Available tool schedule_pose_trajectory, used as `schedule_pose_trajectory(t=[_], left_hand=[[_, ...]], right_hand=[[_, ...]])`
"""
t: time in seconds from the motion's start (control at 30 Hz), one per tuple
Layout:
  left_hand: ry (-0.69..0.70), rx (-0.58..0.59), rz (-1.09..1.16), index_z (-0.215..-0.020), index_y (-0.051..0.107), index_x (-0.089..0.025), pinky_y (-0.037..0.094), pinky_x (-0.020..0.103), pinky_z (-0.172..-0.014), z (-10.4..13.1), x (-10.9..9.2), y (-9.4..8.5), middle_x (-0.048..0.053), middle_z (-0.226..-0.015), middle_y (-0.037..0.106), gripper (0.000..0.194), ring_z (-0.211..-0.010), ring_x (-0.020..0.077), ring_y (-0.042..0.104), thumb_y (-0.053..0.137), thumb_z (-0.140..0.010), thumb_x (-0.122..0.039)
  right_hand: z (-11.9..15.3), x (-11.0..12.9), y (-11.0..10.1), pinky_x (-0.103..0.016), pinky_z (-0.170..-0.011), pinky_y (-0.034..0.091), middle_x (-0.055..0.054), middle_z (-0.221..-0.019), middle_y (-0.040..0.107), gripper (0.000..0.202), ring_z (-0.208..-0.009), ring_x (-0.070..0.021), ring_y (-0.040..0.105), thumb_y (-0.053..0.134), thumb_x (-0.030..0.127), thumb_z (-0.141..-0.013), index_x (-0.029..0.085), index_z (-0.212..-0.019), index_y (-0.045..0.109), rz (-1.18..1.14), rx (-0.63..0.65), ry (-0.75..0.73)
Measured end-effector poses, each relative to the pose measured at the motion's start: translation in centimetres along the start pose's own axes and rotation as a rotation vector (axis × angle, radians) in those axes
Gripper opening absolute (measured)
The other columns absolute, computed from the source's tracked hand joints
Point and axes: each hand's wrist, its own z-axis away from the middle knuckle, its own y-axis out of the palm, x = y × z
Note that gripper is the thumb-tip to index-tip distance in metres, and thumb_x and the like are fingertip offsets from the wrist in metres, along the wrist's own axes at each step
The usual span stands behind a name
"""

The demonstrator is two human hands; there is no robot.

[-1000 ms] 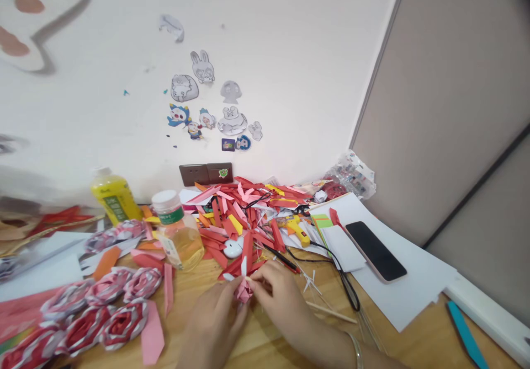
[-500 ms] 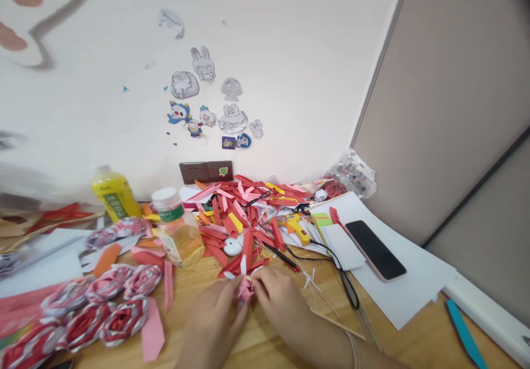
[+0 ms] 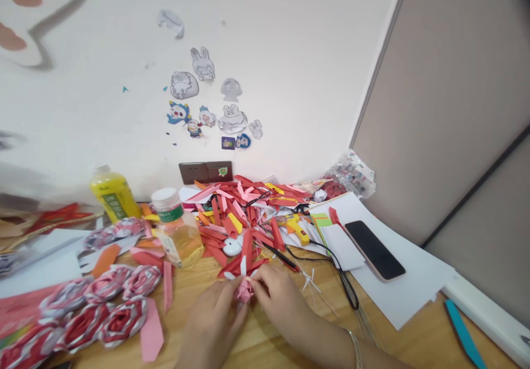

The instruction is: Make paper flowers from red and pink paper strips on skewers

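Note:
Between my two hands is a small pink folded-paper piece [image 3: 245,290], low over the wooden tabletop. My left hand [image 3: 215,308] is closed on its left side, thumb and fingers pinching it. From the right, my right hand [image 3: 278,297] pinches the same piece near its top edge. White and red paper strips stick up just behind it, and I cannot tell whether they join it. A heap of red, pink and yellow paper strips [image 3: 238,214] spreads behind my hands. Several rosettes of twisted red, pink and white paper [image 3: 126,319] lie to the left.
A clear bottle of amber liquid [image 3: 186,239] and a yellow bottle [image 3: 114,195] stand at left. A yellow glue gun [image 3: 297,228] with a black cord lies behind my right hand. Rightward are a phone [image 3: 375,250] on white paper and a teal tool [image 3: 464,333].
The thin stick that lay across my right wrist no longer shows there. My right forearm has shifted slightly. Both hands keep their pinch on the pink piece.

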Motion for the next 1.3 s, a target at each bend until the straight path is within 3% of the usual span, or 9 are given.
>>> schedule_pose_trajectory(t=[0.23, 0.4, 0.63, 0.9, 1.3], left_hand=[[0.006, -0.006, 0.005, -0.103, 0.053, -0.019, 0.054, 0.03, -0.063, -0.03, -0.19, -0.12, 0.007, -0.081, 0.07, 0.022, -0.071, 0.0192, 0.068, 0.04, -0.091, -0.033], [0.004, -0.037, 0.002, -0.102, 0.052, -0.02, 0.055, 0.029, -0.062, -0.38, -0.33, -0.33, 0.007, -0.081, 0.07, 0.023, -0.07, 0.0189, 0.068, 0.038, -0.092, -0.035], [-0.027, -0.007, 0.019, -0.104, 0.051, -0.021, 0.055, 0.029, -0.061, -0.36, -0.23, -0.27, 0.006, -0.08, 0.07, 0.024, -0.07, 0.0188, 0.068, 0.037, -0.092, -0.038], [-0.051, 0.005, 0.054, -0.105, 0.052, -0.021, 0.055, 0.029, -0.063, -0.29, -0.09, -0.18, 0.006, -0.082, 0.07, 0.022, -0.073, 0.0193, 0.068, 0.043, -0.09, -0.035], [-0.058, 0.021, 0.081, -0.105, 0.051, -0.021, 0.055, 0.03, -0.063, -0.17, 0.0, 0.05, 0.006, -0.083, 0.07, 0.021, -0.071, 0.0198, 0.068, 0.043, -0.09, -0.034]], right_hand=[[0.08, -0.13, 0.31, -0.025, -0.063, 0.037, -0.005, -0.079, 0.063, 0.015, -0.073, -0.017, 0.058, 0.046, 0.012, -0.09, 0.016, -0.077, 0.054, 0.054, 0.059, 0.014], [0.04, 0.18, 0.13, -0.025, -0.065, 0.039, -0.003, -0.079, 0.062, 0.011, -0.073, -0.0159, 0.057, 0.049, 0.012, -0.088, 0.016, -0.079, 0.054, -0.057, 0.025, 0.016], [-0.19, 0.49, -0.58, -0.027, -0.068, 0.038, -0.005, -0.082, 0.062, 0.01, -0.077, -0.0175, 0.056, 0.051, 0.009, -0.086, 0.016, -0.079, 0.055, 0.019, 0.057, 0.003], [-0.09, 0.45, -0.31, -0.025, -0.068, 0.038, -0.001, -0.079, 0.058, 0.016, -0.076, -0.0149, 0.053, 0.055, 0.003, -0.08, 0.017, -0.072, 0.054, -0.045, -0.048, -0.009], [-0.11, 0.29, -0.31, -0.023, -0.065, 0.038, 0.001, -0.075, 0.058, 0.016, -0.072, -0.0134, 0.053, 0.055, 0.002, -0.079, 0.017, -0.073, 0.056, -0.139, -0.046, 0.015]])
